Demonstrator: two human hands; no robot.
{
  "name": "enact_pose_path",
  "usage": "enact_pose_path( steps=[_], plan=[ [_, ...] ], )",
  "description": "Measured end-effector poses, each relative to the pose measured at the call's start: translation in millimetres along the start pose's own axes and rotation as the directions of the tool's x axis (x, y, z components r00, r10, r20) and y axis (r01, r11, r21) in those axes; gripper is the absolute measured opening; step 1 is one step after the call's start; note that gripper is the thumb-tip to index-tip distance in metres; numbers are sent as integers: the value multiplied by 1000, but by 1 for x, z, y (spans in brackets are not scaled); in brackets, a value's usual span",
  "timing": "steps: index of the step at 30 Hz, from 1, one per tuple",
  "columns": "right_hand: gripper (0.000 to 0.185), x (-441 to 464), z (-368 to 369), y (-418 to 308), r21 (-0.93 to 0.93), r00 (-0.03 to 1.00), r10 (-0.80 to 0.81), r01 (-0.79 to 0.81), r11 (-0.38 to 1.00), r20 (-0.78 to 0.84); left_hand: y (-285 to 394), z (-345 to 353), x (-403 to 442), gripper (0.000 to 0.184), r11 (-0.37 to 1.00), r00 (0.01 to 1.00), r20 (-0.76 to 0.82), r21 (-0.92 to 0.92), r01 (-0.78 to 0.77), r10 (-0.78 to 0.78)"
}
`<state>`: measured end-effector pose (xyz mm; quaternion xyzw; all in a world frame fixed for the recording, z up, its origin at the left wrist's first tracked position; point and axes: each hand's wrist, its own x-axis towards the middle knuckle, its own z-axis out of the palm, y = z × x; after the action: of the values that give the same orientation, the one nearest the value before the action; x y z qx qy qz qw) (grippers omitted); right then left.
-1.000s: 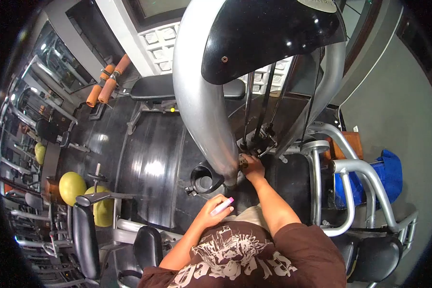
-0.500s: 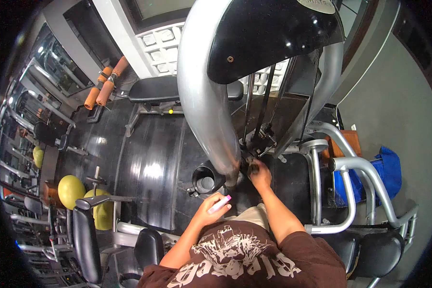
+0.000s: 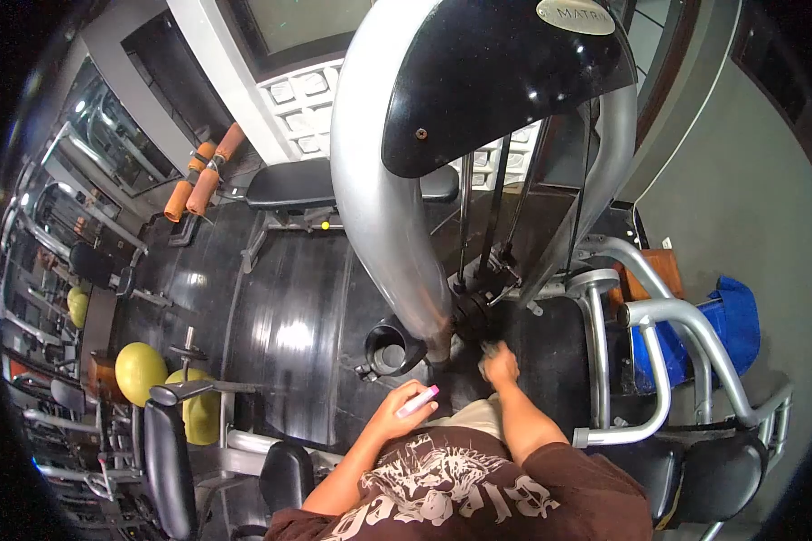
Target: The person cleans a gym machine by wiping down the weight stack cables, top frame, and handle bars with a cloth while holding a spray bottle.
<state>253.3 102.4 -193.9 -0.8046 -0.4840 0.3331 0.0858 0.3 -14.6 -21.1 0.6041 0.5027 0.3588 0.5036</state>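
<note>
My left hand (image 3: 404, 408) is closed around a small white bottle (image 3: 415, 402) with a pink cap, held low in front of my shirt. My right hand (image 3: 500, 368) has its fingers curled, and a small blurred thing pokes out at its fingertips; its kind is unclear. That hand is just in front of the base of a weight machine (image 3: 383, 171), near the dark weight stack (image 3: 472, 316). A black cup holder (image 3: 393, 349) sits on the machine's silver frame, ahead of my left hand.
A black padded bench (image 3: 289, 185) stands ahead. Orange foam rollers (image 3: 203, 185) and yellow balls (image 3: 141, 373) are on the left. To the right are curved silver bars (image 3: 686, 334), a blue cloth (image 3: 726, 329) and a wooden box (image 3: 654, 275). Black pads (image 3: 722, 473) are beside me.
My right hand has drawn back toward my body, away from the machine's base. The left hand, still with the bottle, has shifted slightly lower. The view has tilted a little upward.
</note>
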Motion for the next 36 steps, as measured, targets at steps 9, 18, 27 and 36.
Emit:
enact_pose_path(
  steps=[9,18,27,36],
  plan=[
    [41,38,-25,-77,214,795,-493,582,785,-353,1,6,12,16,998,998,-9,-19,-60,60],
    [50,11,-21,-63,-2,947,-300,302,953,-119,11,14,16,19,1000,999,-41,-5,-20,20],
    [33,21,-35,27,131,993,94,-84,988,-68,13,31,34,25,995,974,-224,100,-4,26],
    [43,76,-70,-62,212,865,-401,472,856,-302,14,44,49,35,962,956,-282,271,-3,83]
  ],
)
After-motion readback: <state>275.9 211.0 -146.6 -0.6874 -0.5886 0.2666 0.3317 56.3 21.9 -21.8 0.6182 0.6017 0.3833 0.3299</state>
